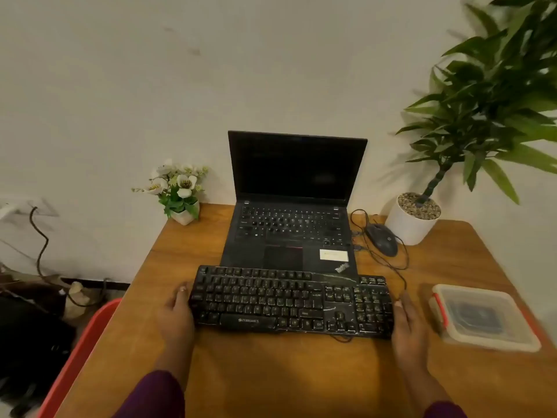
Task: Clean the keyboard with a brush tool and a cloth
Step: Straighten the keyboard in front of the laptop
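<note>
A black, dusty keyboard [289, 303] lies across the wooden table [271, 372], just in front of the laptop. My left hand [176, 318] grips its left end, thumb on the upper corner. My right hand [408, 330] grips its right end, thumb against the edge. The fingers of both hands are partly hidden under the keyboard's ends. A clear lidded plastic box [482, 316] with red clips sits to the right and holds something dark that I cannot make out. No brush or cloth is in sight.
An open black laptop [294, 206] stands behind the keyboard. A wired mouse [382, 239] lies right of it, its cable looping toward the keyboard. A large potted plant [413, 221] and a small flower pot [182, 206] stand at the back. A red bin [84, 342] is left of the table.
</note>
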